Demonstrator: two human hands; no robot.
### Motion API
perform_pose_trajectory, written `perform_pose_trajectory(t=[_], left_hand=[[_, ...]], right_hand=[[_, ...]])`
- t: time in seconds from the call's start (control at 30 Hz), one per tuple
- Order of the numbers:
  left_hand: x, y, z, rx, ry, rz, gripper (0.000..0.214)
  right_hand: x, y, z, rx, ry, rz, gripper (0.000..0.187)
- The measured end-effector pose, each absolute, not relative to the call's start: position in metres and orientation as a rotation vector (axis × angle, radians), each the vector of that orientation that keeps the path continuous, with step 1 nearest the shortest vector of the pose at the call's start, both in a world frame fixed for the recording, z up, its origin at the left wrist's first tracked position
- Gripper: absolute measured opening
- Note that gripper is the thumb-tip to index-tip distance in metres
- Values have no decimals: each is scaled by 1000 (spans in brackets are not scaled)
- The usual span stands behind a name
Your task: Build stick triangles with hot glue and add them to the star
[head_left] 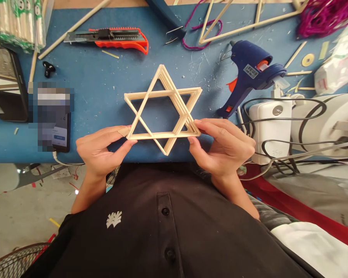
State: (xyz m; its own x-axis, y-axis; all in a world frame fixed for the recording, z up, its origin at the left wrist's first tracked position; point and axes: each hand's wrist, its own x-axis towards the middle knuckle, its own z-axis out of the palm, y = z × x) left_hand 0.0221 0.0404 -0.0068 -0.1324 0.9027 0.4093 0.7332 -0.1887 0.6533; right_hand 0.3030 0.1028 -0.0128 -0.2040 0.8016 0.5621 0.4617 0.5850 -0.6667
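Note:
A six-pointed star frame (pixel 149 136) built of stacked thin wooden sticks is held up over the blue table, close to its near edge. My left hand (pixel 100 148) pinches the star's lower left corner between thumb and fingers. At the lower right corner, my right hand (pixel 223 144) grips it the same way. The star's bottom point hangs between the two hands, and its middle is an open hexagon through which the blue surface shows. A blue glue gun (pixel 246 73) lies beyond my right hand.
An orange utility knife (pixel 118 38) lies at the back. Phones (pixel 62 127) are at left, below packaged sticks (pixel 17 23). Right of my hand stand a white power bank (pixel 269 127), tangled cables and a white spool (pixel 333 112). Purple yarn (pixel 327 17) and a stick frame (pixel 246 27) lie far right.

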Motion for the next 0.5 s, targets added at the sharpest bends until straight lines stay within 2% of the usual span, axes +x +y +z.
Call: perform_pose_trajectory(t=[0.1, 0.33, 0.5], left_hand=[[21, 41, -5, 1949, 1822, 1219, 13], [21, 54, 3, 2170, 1699, 1243, 62], [23, 67, 8, 2280, 1722, 1147, 67]], right_hand=[[303, 103, -12, -1025, -1850, 436, 36], [305, 111, -3, -952, -1983, 350, 46], [297, 127, 2, -918, -2136, 197, 52]])
